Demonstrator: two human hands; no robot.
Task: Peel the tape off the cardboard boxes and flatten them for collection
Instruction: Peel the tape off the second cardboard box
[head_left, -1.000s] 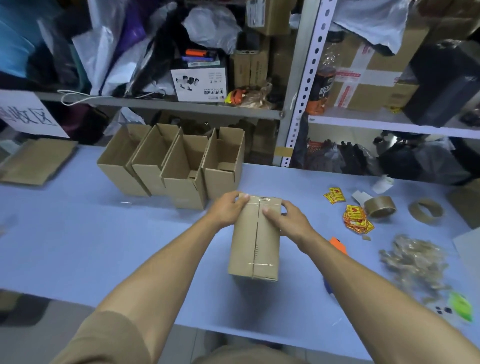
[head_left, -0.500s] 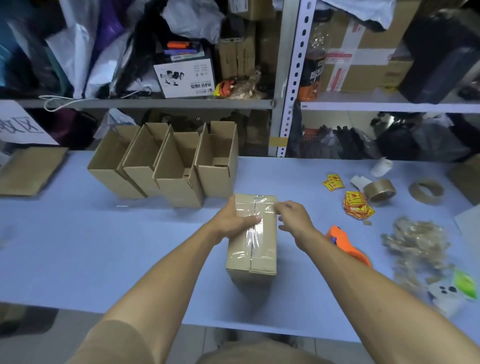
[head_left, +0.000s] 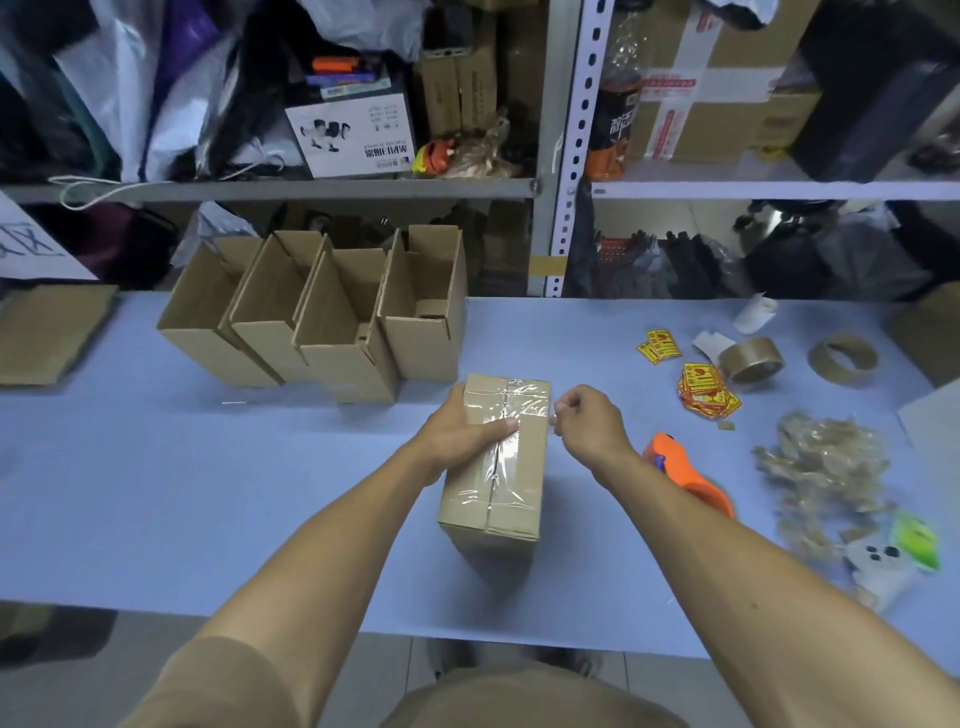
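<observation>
1. A taped box (head_left: 493, 462) lies on the near middle of the blue table (head_left: 156, 493); the left hand (head_left: 460, 428) holds its left side, thumb on top.
2. Just right, the right hand (head_left: 587, 423) pinches clear tape (head_left: 524, 405) at the box's edge.
3. Farther left stand four open boxes (head_left: 317, 312).

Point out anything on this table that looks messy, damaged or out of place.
Nothing looks damaged. A heap of crumpled peeled tape litters the table's right side beside scattered yellow stickers. A white phone lies near the front edge, close to the tape heap.
</observation>
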